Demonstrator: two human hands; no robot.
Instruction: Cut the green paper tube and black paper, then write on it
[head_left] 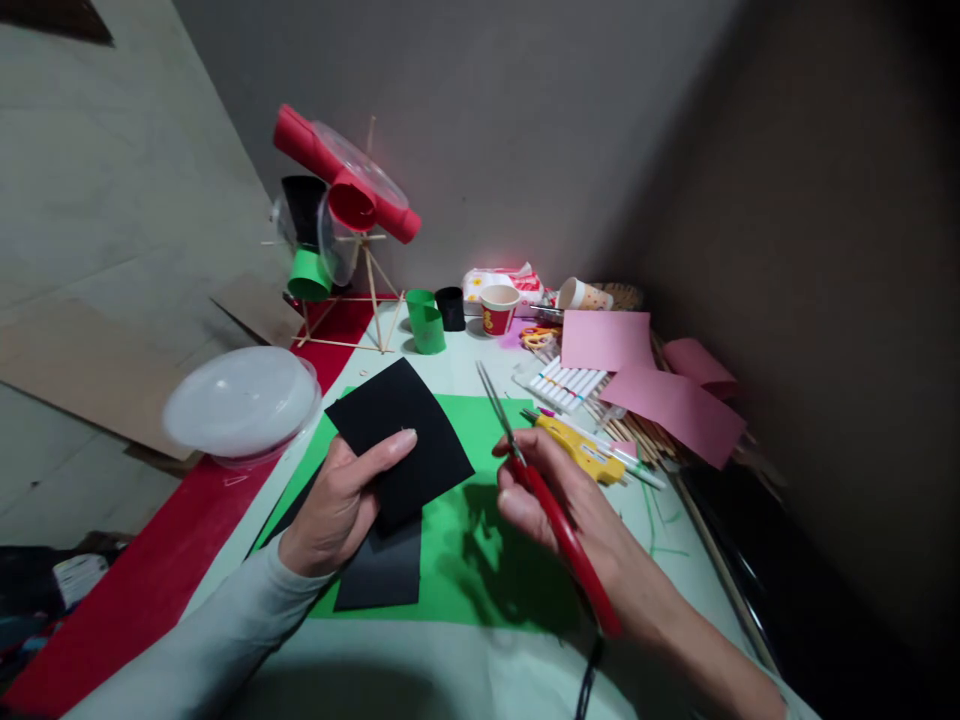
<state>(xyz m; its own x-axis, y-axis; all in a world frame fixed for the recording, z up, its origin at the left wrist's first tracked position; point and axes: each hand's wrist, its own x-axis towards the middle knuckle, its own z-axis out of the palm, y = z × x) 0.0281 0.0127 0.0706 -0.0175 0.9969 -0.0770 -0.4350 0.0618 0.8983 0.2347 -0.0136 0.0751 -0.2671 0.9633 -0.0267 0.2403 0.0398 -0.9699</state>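
Observation:
My left hand (341,510) grips a piece of black card (409,445), thumb on top and fingers underneath. Tilted, it hovers over a green sheet (480,590). Below it, another black piece (381,575) lies on the green sheet. In my right hand (555,485) is a pair of red-handled scissors (559,530), seen nearly edge-on. Their thin metal blades point up and away, slightly apart, right of the card and not touching it.
A yellow glue gun (581,448), markers (566,382) and pink sheets (607,340) lie at right. Green tubes (427,328) and a paper cup (499,308) stand behind. At left are white plastic lids (240,400) and a stick frame (369,290) bearing coloured tubes.

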